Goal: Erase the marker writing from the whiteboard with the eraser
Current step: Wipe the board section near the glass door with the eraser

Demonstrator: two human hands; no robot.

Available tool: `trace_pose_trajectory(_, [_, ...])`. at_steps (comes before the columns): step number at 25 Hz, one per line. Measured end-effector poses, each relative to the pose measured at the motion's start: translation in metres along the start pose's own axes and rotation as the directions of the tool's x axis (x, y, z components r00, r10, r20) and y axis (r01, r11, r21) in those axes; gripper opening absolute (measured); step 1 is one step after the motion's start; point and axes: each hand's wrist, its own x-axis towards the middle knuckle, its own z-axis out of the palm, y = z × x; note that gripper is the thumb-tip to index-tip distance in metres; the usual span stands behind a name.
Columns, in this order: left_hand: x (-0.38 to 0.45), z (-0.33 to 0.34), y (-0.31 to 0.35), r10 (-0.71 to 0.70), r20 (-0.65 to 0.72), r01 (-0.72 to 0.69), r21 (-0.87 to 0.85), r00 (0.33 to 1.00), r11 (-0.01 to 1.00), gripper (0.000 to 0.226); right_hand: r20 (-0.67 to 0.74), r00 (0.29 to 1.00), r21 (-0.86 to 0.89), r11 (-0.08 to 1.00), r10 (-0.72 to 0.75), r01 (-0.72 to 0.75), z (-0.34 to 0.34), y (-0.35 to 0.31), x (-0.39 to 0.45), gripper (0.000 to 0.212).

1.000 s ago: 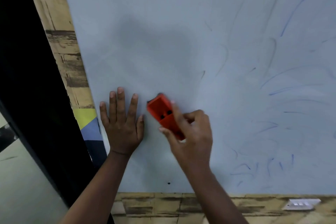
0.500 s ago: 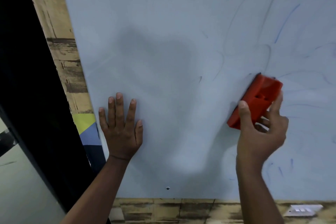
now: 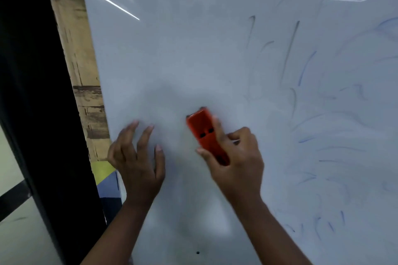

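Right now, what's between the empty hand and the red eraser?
Only bare whiteboard, already wiped clean, separates the left hand from the eraser in the head view.

one head camera faces the whiteboard [image 3: 215, 60] from close up.

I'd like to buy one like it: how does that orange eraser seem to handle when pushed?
The orange eraser looks like rigid plastic, so probably stiff. The right hand alone grips it, so likely light. The whiteboard is glossy, so it probably glides easily.

Orange-red eraser [image 3: 206, 135]; pale grey-white whiteboard [image 3: 193, 49] with faint blue and grey marker streaks [image 3: 305, 66]; weathered tan wood-grain wall strip [image 3: 79, 60].
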Motion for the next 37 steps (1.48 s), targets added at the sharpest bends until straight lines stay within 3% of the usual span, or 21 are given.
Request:
trace_pose_trajectory(2, [0.045,-0.002,0.004,0.037,-0.037,-0.037,-0.019,0.999,0.999,0.052,-0.091,0.985,0.004,0.989,0.144,-0.145,-0.017,0.019,0.013,0.076])
trace_pose_trajectory(5, [0.091,0.004,0.007,0.082,-0.017,-0.083,-0.007,0.996,0.997,0.060,-0.228,0.902,0.136,0.929,0.367,-0.344,-0.039,0.053,0.014,0.080])
trace_pose_trajectory(10, [0.089,0.016,0.002,0.115,0.011,-0.115,0.088,0.993,0.989,0.061,-0.262,0.781,0.357,0.809,0.566,-0.467,-0.057,0.065,0.032,0.080])
trace_pose_trajectory(13, [0.089,0.016,0.002,0.123,0.003,-0.123,0.089,0.992,0.988,0.061,-0.245,0.824,0.301,0.848,0.511,-0.436,-0.048,0.039,0.054,0.081])
trace_pose_trajectory(17, [0.089,0.017,0.003,0.125,0.008,-0.125,0.084,0.992,0.989,0.061,-0.061,0.972,0.075,0.972,0.229,-0.224,-0.009,-0.026,0.046,0.083])
trace_pose_trajectory(19, [0.089,0.016,0.001,0.132,0.019,-0.133,0.085,0.991,0.987,0.060,-0.013,0.995,0.004,0.995,0.096,-0.096,0.011,-0.054,0.040,0.083])
trace_pose_trajectory(22, [0.091,0.015,0.000,0.150,0.018,-0.151,0.106,0.988,0.983,0.060,0.003,0.999,-0.021,0.999,0.043,-0.043,0.018,-0.068,0.054,0.083])
trace_pose_trajectory(26, [0.091,0.015,0.001,0.147,-0.001,-0.146,0.085,0.989,0.986,0.061,-0.109,0.980,0.020,0.986,0.166,-0.165,-0.012,-0.032,0.074,0.080])
trace_pose_trajectory(32, [0.090,0.012,0.006,0.143,-0.005,-0.142,0.086,0.990,0.986,0.061,-0.234,0.879,0.101,0.909,0.416,-0.404,-0.067,0.034,0.098,0.082])
trace_pose_trajectory(37, [0.119,-0.003,0.019,0.213,-0.050,-0.214,-0.019,0.976,0.977,0.062,-0.293,0.842,0.155,0.892,0.453,-0.426,-0.074,0.036,0.129,0.078])
